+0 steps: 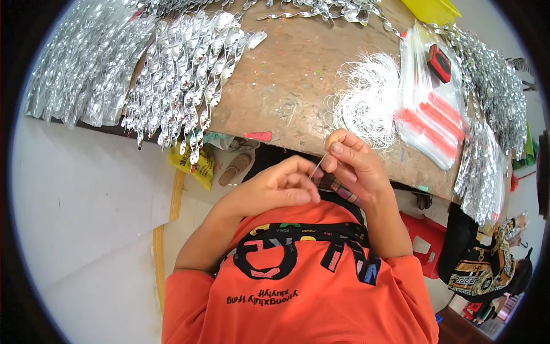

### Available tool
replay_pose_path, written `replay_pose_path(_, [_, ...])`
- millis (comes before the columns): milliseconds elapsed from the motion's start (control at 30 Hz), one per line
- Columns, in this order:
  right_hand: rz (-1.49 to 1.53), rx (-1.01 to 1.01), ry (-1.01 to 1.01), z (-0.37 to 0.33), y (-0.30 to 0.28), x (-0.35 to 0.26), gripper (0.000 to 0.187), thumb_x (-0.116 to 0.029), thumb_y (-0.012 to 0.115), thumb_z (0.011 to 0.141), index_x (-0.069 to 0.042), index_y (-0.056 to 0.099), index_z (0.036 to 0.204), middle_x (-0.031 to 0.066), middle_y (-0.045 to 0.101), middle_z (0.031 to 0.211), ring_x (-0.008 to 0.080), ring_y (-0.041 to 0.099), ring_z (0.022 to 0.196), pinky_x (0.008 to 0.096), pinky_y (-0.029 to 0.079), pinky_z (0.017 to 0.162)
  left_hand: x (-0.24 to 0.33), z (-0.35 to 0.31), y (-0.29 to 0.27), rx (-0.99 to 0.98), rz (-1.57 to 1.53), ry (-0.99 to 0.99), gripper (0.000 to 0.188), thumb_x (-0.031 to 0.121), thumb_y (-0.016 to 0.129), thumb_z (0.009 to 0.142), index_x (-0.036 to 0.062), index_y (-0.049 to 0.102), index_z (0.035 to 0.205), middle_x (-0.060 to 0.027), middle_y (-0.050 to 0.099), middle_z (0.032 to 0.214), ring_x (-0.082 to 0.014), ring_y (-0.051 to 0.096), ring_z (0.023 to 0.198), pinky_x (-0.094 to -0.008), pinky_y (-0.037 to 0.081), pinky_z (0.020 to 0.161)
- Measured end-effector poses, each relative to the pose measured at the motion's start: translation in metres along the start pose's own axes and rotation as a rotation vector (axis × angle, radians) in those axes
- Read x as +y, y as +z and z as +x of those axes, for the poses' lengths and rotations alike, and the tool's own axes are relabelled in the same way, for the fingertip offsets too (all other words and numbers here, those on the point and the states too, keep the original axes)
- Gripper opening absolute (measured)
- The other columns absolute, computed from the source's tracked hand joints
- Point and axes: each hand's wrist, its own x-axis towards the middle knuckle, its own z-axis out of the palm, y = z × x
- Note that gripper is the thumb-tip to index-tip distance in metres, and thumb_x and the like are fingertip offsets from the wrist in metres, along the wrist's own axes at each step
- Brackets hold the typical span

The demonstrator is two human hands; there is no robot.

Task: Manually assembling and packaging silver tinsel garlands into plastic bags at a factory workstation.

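Just off the table's front edge, my two hands are close together with a thin white string running between them. My right hand pinches the string between thumb and forefinger, its other fingers curled. The fingers of my left hand are bent round the string's lower end and slightly blurred. On the table, just beyond my right hand, lies a loose tangle of white strings. To its right is a stack of clear plastic bags with red bands.
Silver twisted spiral strips hang over the table's front edge at left, beside bagged ones. More shiny strips lie at right. A red-and-black box rests on the bags. A yellow bag is below the table; a red stool stands at right.
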Motion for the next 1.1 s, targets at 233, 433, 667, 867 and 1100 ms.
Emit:
replay_pose_path(233, [-0.142, -0.058, 0.013, -0.001, 0.001, 0.001, 0.008, -0.011, 0.057, 0.085, -0.003, 0.056, 0.087, 0.0058, 0.059, 0.066, 0.0015, 0.033, 0.04, 0.0146, 0.021, 0.036, 0.006, 0.018, 0.007, 0.404, -0.019, 0.104, 0.012, 0.009, 0.059, 0.085, -0.001, 0.058, 0.092, -0.0036, 0.06, 0.081, -0.0081, 0.057, 0.068, -0.0202, 0.047, 0.064])
replay_pose_path(433, [-0.175, -0.058, 0.023, -0.001, -0.004, 0.001, 0.01, -0.01, 0.058, 0.084, -0.003, 0.057, 0.091, 0.006, 0.06, 0.068, 0.0015, 0.039, 0.044, 0.0149, 0.023, 0.037, 0.002, 0.013, 0.01, 0.507, 0.169, 0.161, 0.013, 0.008, 0.06, 0.084, -0.0028, 0.06, 0.092, -0.0048, 0.062, 0.082, -0.0086, 0.058, 0.069, -0.0203, 0.047, 0.064])
replay_pose_path(667, [-0.217, -0.021, -0.026, -0.001, -0.009, -0.003, 0.021, -0.008, 0.057, 0.084, -0.003, 0.052, 0.103, 0.0056, 0.06, 0.07, 0.0024, 0.043, 0.049, 0.0133, 0.027, 0.042, 0.004, 0.013, 0.01, 0.531, 0.233, 0.178, 0.013, 0.008, 0.06, 0.084, -0.0028, 0.061, 0.091, -0.0041, 0.062, 0.078, -0.0082, 0.057, 0.066, -0.0203, 0.046, 0.06])
replay_pose_path(867, [-1.108, 0.203, -0.533, -0.01, -0.002, -0.012, 0.019, -0.006, 0.061, 0.079, -0.004, 0.061, 0.098, 0.0037, 0.06, 0.077, 0.0094, 0.053, 0.066, 0.0224, 0.043, 0.059, 0.002, 0.016, 0.013, 0.653, 0.414, 0.248, 0.01, 0.007, 0.062, 0.082, -0.0015, 0.061, 0.087, -0.0017, 0.059, 0.073, -0.0048, 0.054, 0.061, -0.018, 0.044, 0.054])
replay_pose_path(1100, [-1.609, 0.085, -0.806, -0.011, 0.021, -0.005, 0.02, 0.0, 0.065, 0.069, -0.007, 0.063, 0.088, 0.006, 0.06, 0.076, 0.023, 0.055, 0.068, 0.0314, 0.043, 0.061, 0.004, 0.021, 0.021, 0.681, 0.467, 0.3, 0.007, 0.002, 0.061, 0.08, -0.0019, 0.059, 0.085, -0.0066, 0.06, 0.074, -0.0082, 0.057, 0.06, -0.0222, 0.046, 0.054])
